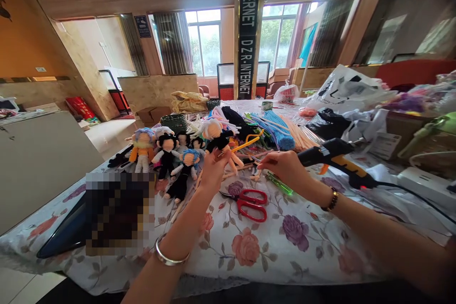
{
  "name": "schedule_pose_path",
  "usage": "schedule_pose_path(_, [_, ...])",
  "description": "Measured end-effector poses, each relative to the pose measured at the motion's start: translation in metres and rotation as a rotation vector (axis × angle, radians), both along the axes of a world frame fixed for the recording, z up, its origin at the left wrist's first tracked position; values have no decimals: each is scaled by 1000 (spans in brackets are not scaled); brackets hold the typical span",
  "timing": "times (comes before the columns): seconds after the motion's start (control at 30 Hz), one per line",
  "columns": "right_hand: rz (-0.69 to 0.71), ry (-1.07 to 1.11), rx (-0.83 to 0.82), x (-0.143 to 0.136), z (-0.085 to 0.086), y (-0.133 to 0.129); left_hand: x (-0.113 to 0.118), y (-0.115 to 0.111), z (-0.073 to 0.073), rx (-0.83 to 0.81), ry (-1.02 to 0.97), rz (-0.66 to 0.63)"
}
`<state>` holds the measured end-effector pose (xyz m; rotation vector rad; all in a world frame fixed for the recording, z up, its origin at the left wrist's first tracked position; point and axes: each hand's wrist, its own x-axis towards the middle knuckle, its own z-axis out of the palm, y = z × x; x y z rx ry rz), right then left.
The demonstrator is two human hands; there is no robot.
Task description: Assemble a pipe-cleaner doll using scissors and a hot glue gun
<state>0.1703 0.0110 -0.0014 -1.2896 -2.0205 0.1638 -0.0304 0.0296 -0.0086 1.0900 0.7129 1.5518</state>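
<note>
My left hand (214,166) is closed round a small doll (217,138) with pale hair and a black top, its legs hanging to the right. A yellow-orange pipe cleaner (249,141) rises beside the doll. To the right, the fingertips of my right hand (281,164) are pinched together; what they hold, if anything, is too small to make out. Red-handled scissors (252,204) lie on the flowered cloth below both hands. A green transparent tool (280,184) lies under my right hand. A black and orange glue gun (329,154) lies right of it.
Several crocheted dolls (168,152) stand left of my left hand. Behind are bundles of blue pipe cleaners (280,128) and peach ones (299,135). A dark blurred object (67,228) lies front left; plastic bags (345,88) and a white power block (427,185) are at right.
</note>
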Motion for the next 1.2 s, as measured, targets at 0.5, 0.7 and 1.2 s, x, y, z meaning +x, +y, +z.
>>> schedule_pose_path(0.5, [-75,-303,106,-5,6,-10,1,-6,2,-38,86,-124])
schedule_pose_path(0.7, [7,-259,162,-6,0,-4,1,-4,2,12,119,-120])
schedule_pose_path(1.2, [-14,-111,495,-2,11,-10,8,-12,6,-32,131,-102])
